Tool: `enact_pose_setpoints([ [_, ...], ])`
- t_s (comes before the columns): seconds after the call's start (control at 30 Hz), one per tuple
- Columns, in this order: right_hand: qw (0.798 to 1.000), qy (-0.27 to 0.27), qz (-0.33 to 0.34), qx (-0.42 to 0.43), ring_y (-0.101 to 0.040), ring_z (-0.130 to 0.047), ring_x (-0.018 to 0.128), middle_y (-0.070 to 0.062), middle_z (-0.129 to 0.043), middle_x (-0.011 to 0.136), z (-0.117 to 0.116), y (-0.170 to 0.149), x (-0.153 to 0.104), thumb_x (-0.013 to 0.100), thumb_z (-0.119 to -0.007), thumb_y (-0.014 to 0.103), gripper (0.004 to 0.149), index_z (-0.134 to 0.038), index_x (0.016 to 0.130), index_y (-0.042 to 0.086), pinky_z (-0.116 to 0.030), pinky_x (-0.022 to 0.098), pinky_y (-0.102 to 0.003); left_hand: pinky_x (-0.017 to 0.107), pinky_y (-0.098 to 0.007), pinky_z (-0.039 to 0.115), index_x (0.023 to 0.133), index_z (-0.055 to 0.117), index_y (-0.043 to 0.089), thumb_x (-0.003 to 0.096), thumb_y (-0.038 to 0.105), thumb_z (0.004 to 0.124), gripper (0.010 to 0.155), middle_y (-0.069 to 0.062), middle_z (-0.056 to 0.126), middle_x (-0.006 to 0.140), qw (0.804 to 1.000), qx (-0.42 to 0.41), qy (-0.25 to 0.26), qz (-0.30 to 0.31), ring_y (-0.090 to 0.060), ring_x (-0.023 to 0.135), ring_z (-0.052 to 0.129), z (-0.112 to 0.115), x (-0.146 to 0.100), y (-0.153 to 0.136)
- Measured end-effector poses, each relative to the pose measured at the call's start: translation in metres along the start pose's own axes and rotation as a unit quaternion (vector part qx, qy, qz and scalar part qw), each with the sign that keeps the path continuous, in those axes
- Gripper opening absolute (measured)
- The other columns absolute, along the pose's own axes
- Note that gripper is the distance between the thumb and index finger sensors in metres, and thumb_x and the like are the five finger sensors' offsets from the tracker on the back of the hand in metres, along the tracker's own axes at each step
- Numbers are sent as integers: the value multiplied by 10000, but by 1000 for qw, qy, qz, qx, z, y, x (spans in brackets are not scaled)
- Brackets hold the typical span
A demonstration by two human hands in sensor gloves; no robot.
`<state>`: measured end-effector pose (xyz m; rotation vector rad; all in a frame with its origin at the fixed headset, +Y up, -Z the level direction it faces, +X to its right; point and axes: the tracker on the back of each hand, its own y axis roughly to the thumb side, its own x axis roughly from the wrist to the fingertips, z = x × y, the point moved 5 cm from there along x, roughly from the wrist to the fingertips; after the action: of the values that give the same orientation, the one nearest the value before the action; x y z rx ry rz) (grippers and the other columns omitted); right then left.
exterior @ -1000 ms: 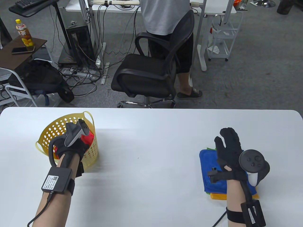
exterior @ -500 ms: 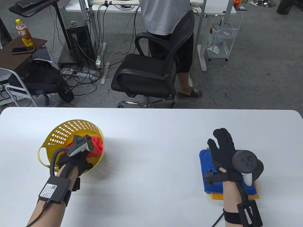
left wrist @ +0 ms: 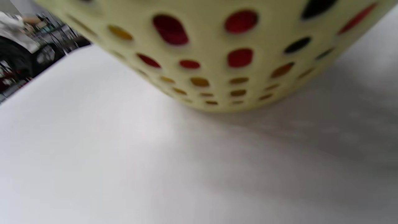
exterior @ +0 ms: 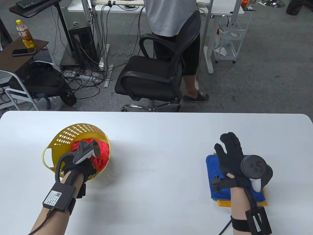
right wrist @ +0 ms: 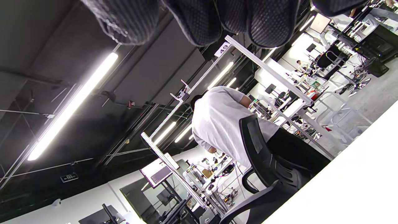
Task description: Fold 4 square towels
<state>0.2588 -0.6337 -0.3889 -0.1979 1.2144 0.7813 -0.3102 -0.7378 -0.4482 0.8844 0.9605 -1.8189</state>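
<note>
A yellow perforated basket (exterior: 64,139) is tipped toward the right on the table's left side, with a red towel (exterior: 102,156) bunched at its mouth. My left hand (exterior: 77,167) grips the basket's near rim. The left wrist view shows the basket wall (left wrist: 217,62) close up, with red showing through the holes. A stack of folded towels lies at the right: blue (exterior: 215,176) on top, green and orange (exterior: 223,203) edges beneath. My right hand (exterior: 229,153) is above the stack with fingers spread and holds nothing; its fingertips (right wrist: 199,21) hang in the right wrist view.
The white table (exterior: 156,146) runs the full width of the view. Beyond its far edge stand a black office chair (exterior: 156,73) and a standing person (exterior: 173,22). A side table with a bottle (exterior: 24,36) is at far left.
My left hand has tipped the basket over to the right and shifted it slightly right, bringing the red towel to its mouth. My right hand drew back slightly over the stack.
</note>
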Motion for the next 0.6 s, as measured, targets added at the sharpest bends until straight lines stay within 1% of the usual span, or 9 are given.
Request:
enact_pose_setpoints([
  [0.03, 1000, 0, -1, -1, -563, -670, 920, -378, -551, 1099, 0, 0, 0, 529, -761, 383, 632, -682, 1027, 1, -514, 610, -776, 834, -613, 595, 1075, 3, 89, 372, 637, 861, 1237, -295, 290, 1146, 1000, 4, 5, -1, -477, 1118, 658, 0, 0, 1],
  [0.07, 1000, 2, -1, -1, -561, -669, 921, -379, -548, 1100, -1, -1, 0, 530, -761, 384, 634, -680, 1028, 0, -514, 610, -776, 822, -631, 627, 1025, -102, 178, 384, 630, 861, 1242, -312, 225, 1131, 1000, 2, 2, 6, -495, 1113, 653, 1, 0, 2],
  [0.1, 1000, 3, -1, -1, -562, -670, 921, -378, -547, 1100, -2, -1, 0, 529, -761, 383, 635, -677, 1030, 1, -514, 610, -776, 822, -637, 638, 983, -129, 383, 410, 608, 858, 1164, -272, 172, 1142, 999, -2, 0, 32, -506, 1121, 623, 4, 3, 5],
  [0.13, 1000, 3, -2, -1, -563, -669, 920, -380, -547, 1099, -2, -1, 0, 529, -762, 382, 633, -677, 1031, 6, -515, 609, -775, 840, -643, 609, 973, -63, 527, 436, 584, 845, 1056, -216, 149, 1165, 999, 11, -13, 45, -501, 1149, 561, 5, 2, 9],
  [0.17, 1000, 3, -2, -1, -562, -671, 919, -379, -548, 1100, -3, -2, 0, 530, -761, 381, 626, -682, 1033, 16, -515, 609, -776, 852, -661, 563, 1008, 125, 619, 455, 564, 826, 895, -179, 147, 1181, 998, 16, -24, 53, -514, 1164, 476, 6, 2, 10],
  [0.23, 1000, 5, -1, -1, -563, -672, 918, -381, -548, 1099, -5, -2, 0, 531, -757, 382, 622, -685, 1033, 22, -516, 609, -775, 879, -646, 464, 1037, 483, 619, 480, 569, 736, 614, -145, 183, 1208, 997, 17, -60, 53, -531, 1167, 396, 13, 5, 11],
  [0.3, 1000, 8, 0, -1, -563, -672, 918, -381, -550, 1099, -6, -2, 0, 532, -754, 384, 622, -686, 1033, 21, -516, 609, -775, 875, -647, 480, 982, 680, 580, 485, 558, 691, 498, -112, 336, 1229, 998, -5, -39, 44, -501, 1170, 460, 6, 6, 7],
  [0.4, 1000, 9, 3, -1, -562, -673, 918, -380, -549, 1099, -7, -1, 0, 532, -750, 386, 621, -687, 1032, 24, -517, 608, -775, 881, -637, 461, 971, 736, 516, 488, 511, 705, 484, -30, 509, 1228, 993, -108, 27, 30, -464, 1167, 533, -19, 6, -11],
  [0.6, 1000, 12, 7, 3, -564, -672, 917, -380, -548, 1100, -8, 0, 0, 535, -743, 388, 627, -680, 1035, 15, -517, 608, -775, 884, -570, 486, 993, 716, 470, 496, 495, 703, 497, 134, 824, 1071, 947, -282, 154, -3, -213, 1117, 753, -71, -5, -69],
])
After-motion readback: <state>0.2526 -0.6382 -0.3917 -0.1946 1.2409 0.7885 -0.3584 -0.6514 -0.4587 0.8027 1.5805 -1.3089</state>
